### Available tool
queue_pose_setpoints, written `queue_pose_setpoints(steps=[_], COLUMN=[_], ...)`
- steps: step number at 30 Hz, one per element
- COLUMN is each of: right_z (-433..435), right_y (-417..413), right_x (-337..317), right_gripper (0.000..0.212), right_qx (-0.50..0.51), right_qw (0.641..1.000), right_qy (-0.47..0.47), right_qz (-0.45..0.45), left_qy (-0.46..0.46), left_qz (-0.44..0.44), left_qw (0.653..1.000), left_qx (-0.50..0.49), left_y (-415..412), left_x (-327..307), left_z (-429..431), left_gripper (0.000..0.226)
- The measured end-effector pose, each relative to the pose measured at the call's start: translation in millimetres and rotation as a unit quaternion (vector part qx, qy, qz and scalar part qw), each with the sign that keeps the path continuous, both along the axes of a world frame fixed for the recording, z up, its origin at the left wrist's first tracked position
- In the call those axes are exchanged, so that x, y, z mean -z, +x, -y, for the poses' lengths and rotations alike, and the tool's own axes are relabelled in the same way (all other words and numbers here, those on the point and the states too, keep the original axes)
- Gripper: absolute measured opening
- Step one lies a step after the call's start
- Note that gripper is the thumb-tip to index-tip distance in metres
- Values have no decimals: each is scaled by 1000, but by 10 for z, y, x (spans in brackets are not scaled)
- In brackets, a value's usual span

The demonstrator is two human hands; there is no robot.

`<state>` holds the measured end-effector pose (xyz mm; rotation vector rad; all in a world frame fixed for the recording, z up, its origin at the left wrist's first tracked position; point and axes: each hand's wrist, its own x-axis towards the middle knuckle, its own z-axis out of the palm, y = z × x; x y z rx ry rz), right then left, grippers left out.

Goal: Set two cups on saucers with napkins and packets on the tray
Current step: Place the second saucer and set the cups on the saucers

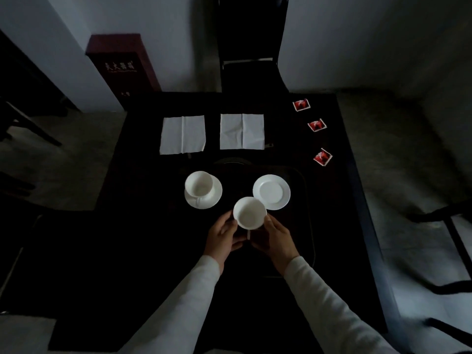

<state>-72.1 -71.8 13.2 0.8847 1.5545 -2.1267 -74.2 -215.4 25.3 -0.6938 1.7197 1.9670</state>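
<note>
On the dark tray point(305, 200) a white cup point(199, 183) stands on a white saucer point(213, 198) at the left. An empty white saucer point(272, 192) lies at the right. Both hands hold a second white cup point(249, 212) just left of and in front of that saucer: my left hand point(223, 236) grips its left side, my right hand point(277, 237) its right side. Whether the cup touches the tray I cannot tell. Two white napkins point(183, 134) point(242, 131) lie flat on the table behind the tray. Three red packets point(301, 105) point(317, 125) point(322, 157) lie in a row at the right.
The table point(143, 175) is dark and square. A black chair point(251, 60) stands behind its far edge, and a dark red box point(122, 65) stands at the back left. More chair frames point(449, 226) stand at the right of the table.
</note>
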Motion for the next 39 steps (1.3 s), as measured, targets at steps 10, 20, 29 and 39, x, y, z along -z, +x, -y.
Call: queue_pose_setpoints(steps=[10,20,29,39], right_z=[-629,-865,-922,-947], right_y=[-356,-689,-886,-936], right_x=[201,413,577,689], right_gripper=[31,29,31,30], right_qx=[-11,1,2,10], right_qw=[1000,1000,1000,1000], right_qy=[-8,-7,-11,-4], right_qz=[11,15,26,23], left_qy=[-16,-10,-14,-10], left_qz=[24,32,35,31], left_qw=[1000,999,999,999], left_qx=[0,8,20,17], left_y=[-376,-683,-853,-919], left_x=[245,391,499,577], left_z=[-607,-894,-949,-966], left_gripper=[34,38,33,36])
